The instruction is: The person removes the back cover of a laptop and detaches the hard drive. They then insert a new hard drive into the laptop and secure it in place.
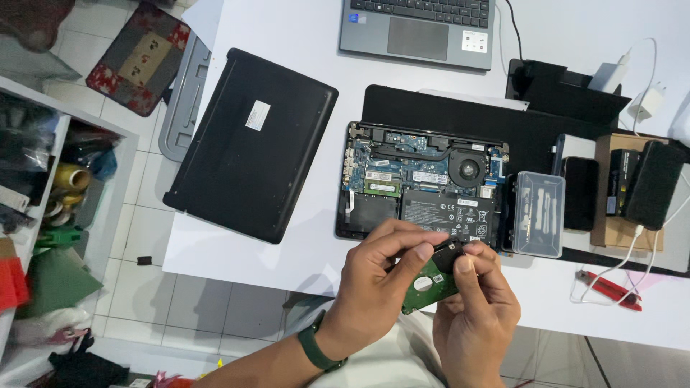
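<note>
From the head view, both hands are up close over the near edge of the white surface (287, 251), working on a small hard drive (429, 282) with its green circuit board facing up. The left hand (374, 276), with a dark green band (315, 346) on the wrist, has its fingers (420, 241) pinched around the drive's top edge, and the right hand (474, 309) has its fingers closed on the same end from the other side, so both are holding the drive just in front of the opened laptop (420, 187). That laptop has its bottom off, so you can see the fan, the blue board and the black battery inside. The removed black bottom cover (251, 144) lies flat to the left of it. For containers: a clear plastic case (539, 213) sits just right of the open laptop with what looks like screwdriver bits in it, too small to really tell. Farther right, an open cardboard box (611, 215) holds black items I can't identify. A second grey laptop (417, 29) is cut off by the top edge. Red-handled pliers (611, 287) lie near white cables. The shelf (65, 179) on the left is cluttered with tape rolls and bags, mostly a blur. The drive's far end is hidden by the fingers.
</note>
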